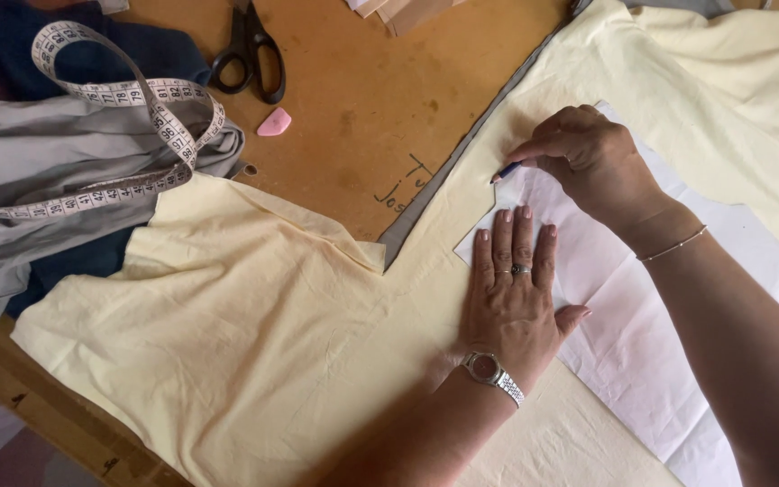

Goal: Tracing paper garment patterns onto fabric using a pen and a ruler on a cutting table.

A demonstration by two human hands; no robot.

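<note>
Two tools, scissors (247,50) and chalk (274,122), lie beyond cloth (254,334).

Both forearms are bare, with no sleeves in view. The left hand (511,302) wears a silver-coloured wristwatch (484,366) with a round dark-red face and a metal link band, plus rings on two fingers, one with a small dark stone. The right hand (592,158) has a thin beaded bracelet (673,244) at the wrist. The fingernails are painted pale pink.
</note>
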